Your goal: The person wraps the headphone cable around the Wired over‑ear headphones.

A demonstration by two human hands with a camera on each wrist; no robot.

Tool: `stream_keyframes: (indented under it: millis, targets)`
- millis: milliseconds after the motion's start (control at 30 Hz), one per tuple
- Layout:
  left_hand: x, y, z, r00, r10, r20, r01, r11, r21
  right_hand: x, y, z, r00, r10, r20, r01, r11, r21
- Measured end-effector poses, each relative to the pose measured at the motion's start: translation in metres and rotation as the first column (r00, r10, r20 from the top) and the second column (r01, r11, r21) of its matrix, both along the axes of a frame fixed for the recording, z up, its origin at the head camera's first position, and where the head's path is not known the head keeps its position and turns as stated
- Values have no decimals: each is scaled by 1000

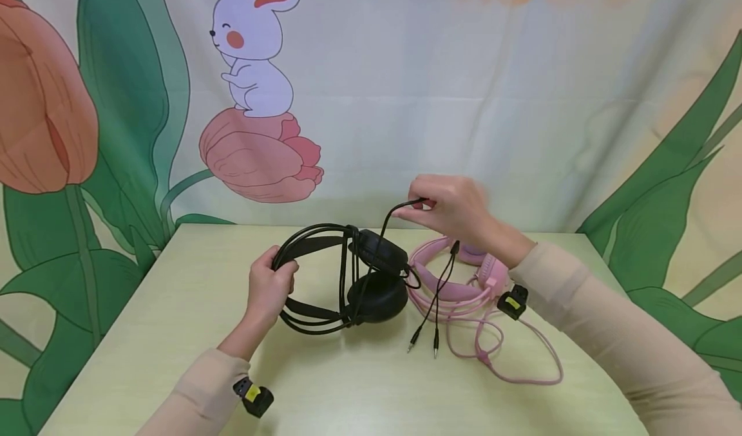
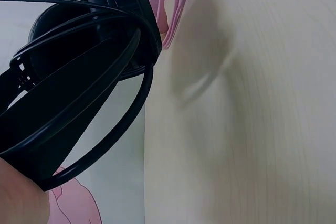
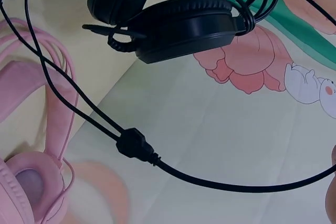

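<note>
Left hand [image 1: 269,288] gripping black headphones [image 1: 378,297], their cable [image 1: 388,219] pinched in the right hand [image 1: 452,207].
Left of centre in the head view, the left hand curls round the headband and looped cable; the ear cups sit at lower centre, raised over the desk [image 1: 324,384]. Further right, the other hand's thumb and fingers pinch the cable; two plugs [image 1: 436,342] hang below, near pink headphones [image 1: 493,272] lying right of centre.
</note>
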State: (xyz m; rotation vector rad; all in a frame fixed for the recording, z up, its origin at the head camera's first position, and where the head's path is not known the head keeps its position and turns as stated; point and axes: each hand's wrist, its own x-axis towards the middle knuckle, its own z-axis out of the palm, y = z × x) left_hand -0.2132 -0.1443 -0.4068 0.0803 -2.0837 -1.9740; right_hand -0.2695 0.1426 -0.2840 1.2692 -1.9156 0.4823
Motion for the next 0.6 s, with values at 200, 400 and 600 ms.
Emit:
stream_keyframes:
  millis: [200,400,600]
  targets:
    - [0,4,0,998,-56,-5,56,998,20,-5,0,2,1000,-26,-15,27,999,18]
    - [1,10,0,992,-127,-16,127,992,-4,-8,-1,4,1000,-18,-14,19,998,55]
    - [4,16,2,978,-206,-24,206,978,-27,-10,-2,5,1000,-10,-2,10,996,86]
